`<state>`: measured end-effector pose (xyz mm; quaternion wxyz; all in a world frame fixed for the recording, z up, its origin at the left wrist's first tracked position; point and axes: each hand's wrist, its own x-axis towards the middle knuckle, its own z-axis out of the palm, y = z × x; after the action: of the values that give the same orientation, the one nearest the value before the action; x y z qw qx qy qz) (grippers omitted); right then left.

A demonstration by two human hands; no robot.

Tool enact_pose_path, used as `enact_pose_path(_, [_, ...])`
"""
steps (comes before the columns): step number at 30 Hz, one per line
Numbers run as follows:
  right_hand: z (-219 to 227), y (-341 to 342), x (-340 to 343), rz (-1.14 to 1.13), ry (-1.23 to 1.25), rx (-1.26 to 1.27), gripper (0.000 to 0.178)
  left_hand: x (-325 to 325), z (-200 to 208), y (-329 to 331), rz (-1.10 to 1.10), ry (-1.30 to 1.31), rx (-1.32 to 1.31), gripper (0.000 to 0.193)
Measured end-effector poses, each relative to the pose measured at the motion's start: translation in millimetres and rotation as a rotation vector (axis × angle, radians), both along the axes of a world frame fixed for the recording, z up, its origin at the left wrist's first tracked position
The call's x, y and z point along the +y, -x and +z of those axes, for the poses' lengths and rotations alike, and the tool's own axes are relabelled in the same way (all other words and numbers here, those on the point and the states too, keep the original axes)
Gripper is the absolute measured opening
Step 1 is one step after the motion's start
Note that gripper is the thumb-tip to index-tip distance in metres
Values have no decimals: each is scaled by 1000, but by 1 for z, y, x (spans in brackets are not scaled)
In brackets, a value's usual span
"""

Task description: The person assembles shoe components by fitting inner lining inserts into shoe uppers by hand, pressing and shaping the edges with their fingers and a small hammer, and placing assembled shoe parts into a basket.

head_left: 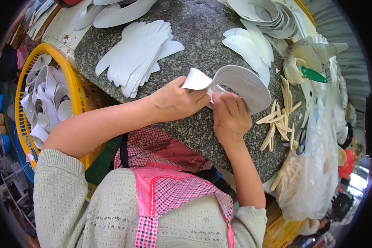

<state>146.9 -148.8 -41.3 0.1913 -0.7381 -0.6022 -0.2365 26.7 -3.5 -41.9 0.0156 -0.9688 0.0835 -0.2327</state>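
Both hands (pixel 173 100), fingers seemingly closed, pinch a curled white piece (pixel 246 87) inside the near edge of the bench (pixel 198 43), bare room stretching between left stack (pixel 138 53) and right stack (pixel 249 48).

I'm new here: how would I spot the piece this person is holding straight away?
Find the speckled grey tabletop, then the person's left hand and right hand over its near part. Both grip one pale curling piece. Unlike the flat white pieces piled farther back on the tabletop, it is held up and bent into a curve.
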Motion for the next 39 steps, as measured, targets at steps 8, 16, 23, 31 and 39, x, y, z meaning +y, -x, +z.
enact_pose_path(8, [10,2,-15,139,61,166,22,6,3,2,-82,89,28,21])
enact_pose_path(16, [19,16,3,-101,236,241,50,7,10,0,-133,136,132,20])
enact_pose_path(23, [19,11,-1,9,283,209,54,15,6,14,-181,207,91,27])
enact_pose_path(31, [20,22,-8,160,131,512,37,6,17,12,-66,437,273,36])
enact_pose_path(39, [10,27,7,21,68,490,37,3,28,15,170,102,137,40])
